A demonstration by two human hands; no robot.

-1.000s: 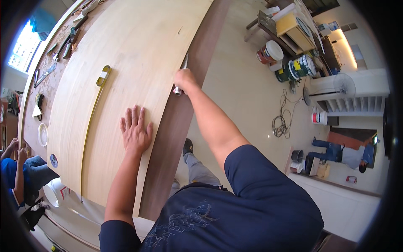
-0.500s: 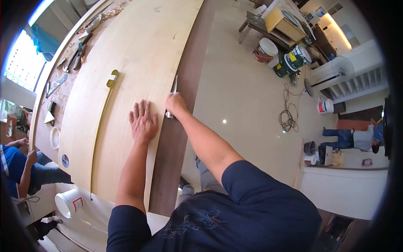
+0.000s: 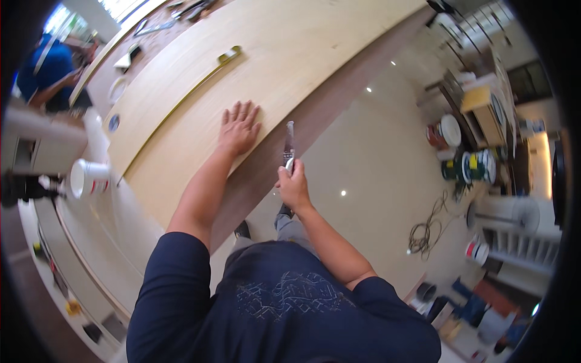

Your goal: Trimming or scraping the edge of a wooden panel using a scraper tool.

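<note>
My left hand (image 3: 240, 128) lies flat with its fingers spread on a large pale plywood sheet (image 3: 315, 57), close to its near right edge. In my right hand (image 3: 295, 189) is what looks like a utility knife (image 3: 289, 145), its long blade pointing away from me. The blade shows in front of the darker brown board (image 3: 266, 163) along the sheet's edge; contact cannot be made out. Beyond my left hand, a yellow tape measure (image 3: 229, 55) rests on the sheet, its strip drawn out toward the left end.
Tools and a white-and-black item (image 3: 127, 58) lie on the bench behind the sheet. A white bucket (image 3: 89, 178) stands at left, near a person in blue (image 3: 45, 71). Paint buckets (image 3: 478, 166), coiled cable (image 3: 425, 236) and a fan (image 3: 520, 215) are at right.
My view has turned, so the sheet now slants across it. The knife has left the sheet's edge and come back toward my body. My left hand stays flat on the sheet.
</note>
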